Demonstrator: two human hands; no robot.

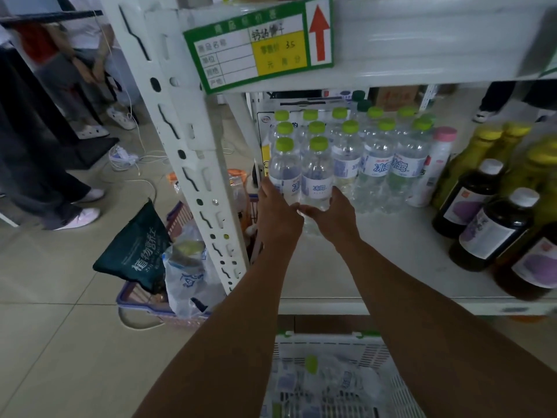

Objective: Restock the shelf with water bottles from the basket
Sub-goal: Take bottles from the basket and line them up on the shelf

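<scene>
**Now both hands close on the front bottles**

Up close, we see the left hand (pixel 278 212) with its fingers curled round the lower body of the front-left bottle (pixel 284 173), and the right hand (pixel 331 215) wrapped the same way round the base of the front-right bottle (pixel 316 176). The two hands touch each other between the bottles. Both bottles stand upright, side by side, on the white shelf (pixel 391 251).

Each bottle is clear plastic with a lime-green cap and a white band label with blue lettering. Behind and to the right of them we count several rows of the same water bottles (pixel 376 164), packed closely.

Further right stand a white bottle with a pink cap (pixel 434 167) and some dark bottles with white caps (pixel 470 200). Above hangs a green-bordered price tag (pixel 259 43) with a red arrow.

Below the shelf edge, between our forearms, sits the white basket (pixel 328 336), with more green-capped bottles inside, too blurred to count. On the floor to the left is a purple basket (pixel 180 215) holding a dark green bag (pixel 135 251).
</scene>
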